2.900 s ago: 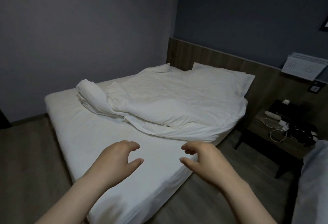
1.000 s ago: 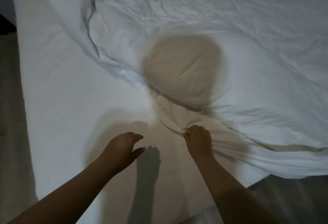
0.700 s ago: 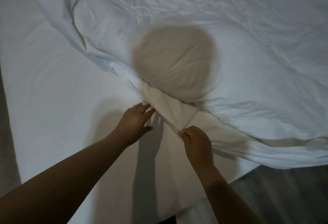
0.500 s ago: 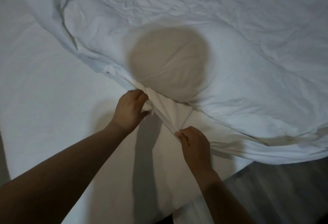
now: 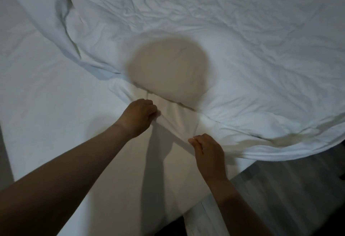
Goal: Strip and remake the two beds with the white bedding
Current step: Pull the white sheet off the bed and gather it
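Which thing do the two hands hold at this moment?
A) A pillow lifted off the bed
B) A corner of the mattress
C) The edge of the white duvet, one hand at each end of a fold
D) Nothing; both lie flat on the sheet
C: the left hand and the right hand each pinch the edge of the white duvet, with a taut fold between them above the sheet.

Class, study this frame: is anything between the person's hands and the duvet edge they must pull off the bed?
Nothing visible. The left hand and right hand both grip the duvet at its near edge, with only the sheet beneath.
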`<state>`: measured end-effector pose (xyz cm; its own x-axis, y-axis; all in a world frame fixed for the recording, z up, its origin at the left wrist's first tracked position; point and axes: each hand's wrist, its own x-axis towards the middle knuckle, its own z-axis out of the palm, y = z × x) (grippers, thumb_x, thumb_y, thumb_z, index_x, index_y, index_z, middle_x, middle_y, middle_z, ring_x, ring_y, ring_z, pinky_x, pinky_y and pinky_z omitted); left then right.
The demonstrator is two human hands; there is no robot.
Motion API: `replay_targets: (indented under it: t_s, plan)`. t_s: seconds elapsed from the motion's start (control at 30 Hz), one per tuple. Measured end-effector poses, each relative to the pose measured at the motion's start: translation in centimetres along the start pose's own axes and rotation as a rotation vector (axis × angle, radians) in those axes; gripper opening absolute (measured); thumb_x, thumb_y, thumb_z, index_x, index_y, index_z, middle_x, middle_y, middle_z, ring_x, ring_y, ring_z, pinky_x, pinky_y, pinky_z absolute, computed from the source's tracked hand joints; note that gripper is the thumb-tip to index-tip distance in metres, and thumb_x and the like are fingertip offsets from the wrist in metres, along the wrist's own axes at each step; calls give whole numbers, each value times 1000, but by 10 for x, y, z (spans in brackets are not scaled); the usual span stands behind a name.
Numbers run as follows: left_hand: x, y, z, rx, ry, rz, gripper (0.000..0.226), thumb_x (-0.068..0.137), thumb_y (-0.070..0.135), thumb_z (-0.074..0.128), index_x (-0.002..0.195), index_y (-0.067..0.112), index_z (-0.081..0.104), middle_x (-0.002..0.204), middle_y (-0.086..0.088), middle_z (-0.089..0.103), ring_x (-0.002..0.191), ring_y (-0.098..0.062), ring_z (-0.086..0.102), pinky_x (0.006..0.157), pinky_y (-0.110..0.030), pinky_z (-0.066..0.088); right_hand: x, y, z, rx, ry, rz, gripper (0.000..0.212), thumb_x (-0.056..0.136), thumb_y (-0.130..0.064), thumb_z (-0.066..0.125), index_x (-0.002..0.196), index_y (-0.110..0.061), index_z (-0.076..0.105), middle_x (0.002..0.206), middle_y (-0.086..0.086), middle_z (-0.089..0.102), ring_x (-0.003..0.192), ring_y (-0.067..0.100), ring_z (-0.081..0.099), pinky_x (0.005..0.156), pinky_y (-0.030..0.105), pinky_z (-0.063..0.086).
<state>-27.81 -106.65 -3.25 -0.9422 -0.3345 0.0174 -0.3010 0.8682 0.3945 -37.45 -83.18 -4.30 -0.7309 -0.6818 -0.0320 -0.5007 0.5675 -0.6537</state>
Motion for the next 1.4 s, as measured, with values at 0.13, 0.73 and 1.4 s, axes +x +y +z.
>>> replay_targets:
  t_s: [0.13, 0.73, 1.4]
  plan:
    - [-23, 20, -14, -116, -11, -42, 39, 92, 40, 26, 62, 20, 39, 61, -1, 42, 59, -19, 39, 58, -30, 29, -19, -13, -12, -58, 81, -5, 44, 94, -39, 35, 70, -12, 60, 69, 1, 57, 64, 22, 56, 61, 36, 48]
    - [-220, 94, -87, -276, -139, -112, 43, 93, 44, 24, 56, 22, 29, 56, 1, 35, 58, -17, 40, 55, -31, 23, -180, -121, -78, -203, -68, 78, 35, 95, -33, 42, 61, -25, 43, 68, -1, 49, 67, 19, 47, 61, 30, 27]
    - [-309, 224, -142, -293, -128, -251, 57, 100, 38, 40, 46, 22, 32, 46, 0, 32, 45, -10, 36, 49, -18, 23, -259, -141, -154, -162, -48, -5, 60, 94, -31, 51, 41, -23, 24, 39, -4, 35, 41, 12, 31, 47, 25, 21]
